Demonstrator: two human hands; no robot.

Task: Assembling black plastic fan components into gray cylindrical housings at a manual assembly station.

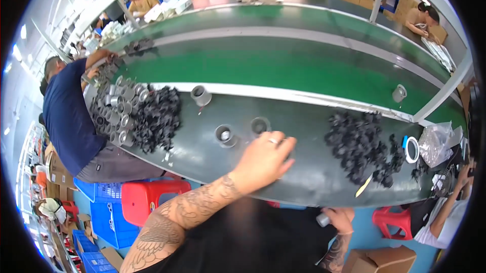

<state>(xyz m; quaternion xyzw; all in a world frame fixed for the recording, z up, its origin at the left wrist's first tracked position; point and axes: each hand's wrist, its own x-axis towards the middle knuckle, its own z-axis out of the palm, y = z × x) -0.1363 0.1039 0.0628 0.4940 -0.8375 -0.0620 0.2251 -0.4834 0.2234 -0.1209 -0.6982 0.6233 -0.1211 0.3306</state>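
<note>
My left hand [266, 161], with a ring on one finger, reaches over the dark table. Its fingers are loosely bent and apart, with nothing visible in them. Just beyond the fingers stands a grey cylindrical cup-like part [260, 125]. To its left is a similar grey part [225, 135] with a pale piece inside. Low at the right, by the table's front edge, my right hand [340, 219] is closed around a small grey cylinder [323, 219]. A third cup-like part [201, 95] stands farther back, near the white rail.
Black small parts lie heaped at left [158, 118] and right [359, 144]. Grey cylinders [119, 106] crowd the left end beside a co-worker [73, 106]. A yellow-handled tool [363, 186], white ring [412, 150] and clear bag [436, 144] lie right. Beyond the rail runs a green belt [243, 63].
</note>
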